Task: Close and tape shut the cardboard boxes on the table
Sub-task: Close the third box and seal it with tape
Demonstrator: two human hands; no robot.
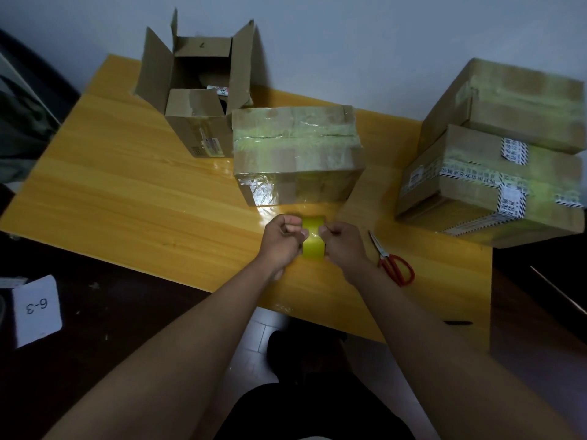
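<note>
Three boxes are sitting taped: the middle box and two stacked boxes at right; the open box is waiting while left hand and right hand fingers are pinching the tape roll just above the surface.

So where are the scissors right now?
In the head view, the red-handled scissors lie on the yellow table, just right of the right hand, in front of the stacked taped boxes.
</note>
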